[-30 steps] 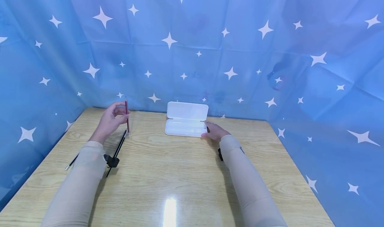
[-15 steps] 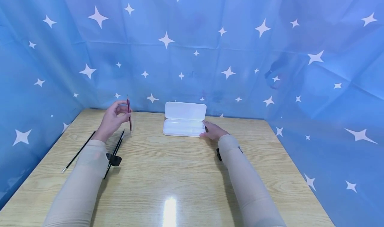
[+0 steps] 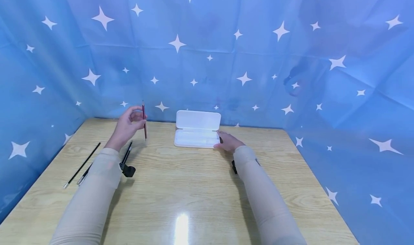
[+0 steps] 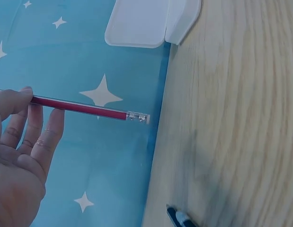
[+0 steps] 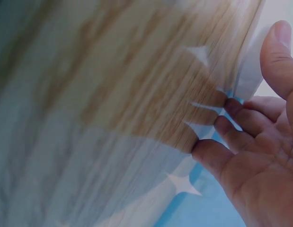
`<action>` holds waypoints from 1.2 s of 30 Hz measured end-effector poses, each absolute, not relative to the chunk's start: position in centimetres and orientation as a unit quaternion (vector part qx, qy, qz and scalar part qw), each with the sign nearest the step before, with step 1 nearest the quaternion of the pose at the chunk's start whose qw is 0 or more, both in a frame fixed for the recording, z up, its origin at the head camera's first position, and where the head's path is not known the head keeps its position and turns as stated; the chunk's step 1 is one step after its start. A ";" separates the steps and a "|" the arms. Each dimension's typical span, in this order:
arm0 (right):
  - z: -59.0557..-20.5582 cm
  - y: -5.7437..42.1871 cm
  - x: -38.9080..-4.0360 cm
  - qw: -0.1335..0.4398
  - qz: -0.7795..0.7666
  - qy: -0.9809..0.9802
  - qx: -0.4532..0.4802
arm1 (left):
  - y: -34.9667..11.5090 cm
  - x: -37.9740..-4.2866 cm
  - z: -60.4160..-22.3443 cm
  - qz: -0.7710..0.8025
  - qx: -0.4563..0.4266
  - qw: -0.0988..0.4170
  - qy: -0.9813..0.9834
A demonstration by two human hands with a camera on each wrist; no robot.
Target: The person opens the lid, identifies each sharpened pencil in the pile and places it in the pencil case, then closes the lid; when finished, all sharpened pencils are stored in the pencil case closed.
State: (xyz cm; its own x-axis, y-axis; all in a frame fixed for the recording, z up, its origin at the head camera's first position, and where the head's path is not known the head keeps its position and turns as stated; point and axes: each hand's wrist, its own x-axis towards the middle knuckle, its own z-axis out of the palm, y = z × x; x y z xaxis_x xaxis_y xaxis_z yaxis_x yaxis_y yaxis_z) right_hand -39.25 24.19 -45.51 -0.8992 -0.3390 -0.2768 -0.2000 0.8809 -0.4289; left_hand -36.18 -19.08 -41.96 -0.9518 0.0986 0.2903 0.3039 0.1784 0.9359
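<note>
Dark red pencil (image 4: 84, 108), slim and straight, with a silver metal band (image 4: 136, 117) and a pale eraser, stands nearly upright, point up, just above the back left of a pale wood-grain tabletop (image 3: 187, 180). A person's left hand (image 3: 124, 128) pinches it near mid-length between thumb and fingers. It is probably light and stiff, its smooth barrel apt to turn in a loose hold and its tip the fragile part; the middle of the barrel looks the best place to grip. To its right sits an open white case with a raised lid (image 3: 198, 119), likely light plastic. At its right end, the right hand (image 3: 229, 142) rests with loosely extended fingers, fingertips touching the table; whether it presses the case is unclear. Thin black rods (image 3: 82, 165), possibly pencils, lie around the left forearm.
</note>
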 end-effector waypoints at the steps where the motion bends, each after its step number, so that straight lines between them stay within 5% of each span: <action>1: -45.5 24.2 -39.2 0.174 -0.201 0.954 -0.141 | -18.9 -36.3 -41.9 -0.627 -0.133 0.082 -0.763; 36: -45.5 24.1 -39.5 0.174 -0.179 0.959 -0.131 | -12.8 -39.4 -41.6 -0.637 -0.173 0.106 -0.744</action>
State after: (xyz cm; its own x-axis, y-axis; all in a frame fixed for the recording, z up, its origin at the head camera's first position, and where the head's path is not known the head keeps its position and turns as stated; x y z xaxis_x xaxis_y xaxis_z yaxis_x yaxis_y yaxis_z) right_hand -39.55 24.14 -45.45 -0.9049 -0.3138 -0.2875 -0.1886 0.9013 -0.3899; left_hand -39.44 -12.84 -41.59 -0.9176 0.1230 0.3780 0.3924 0.1287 0.9107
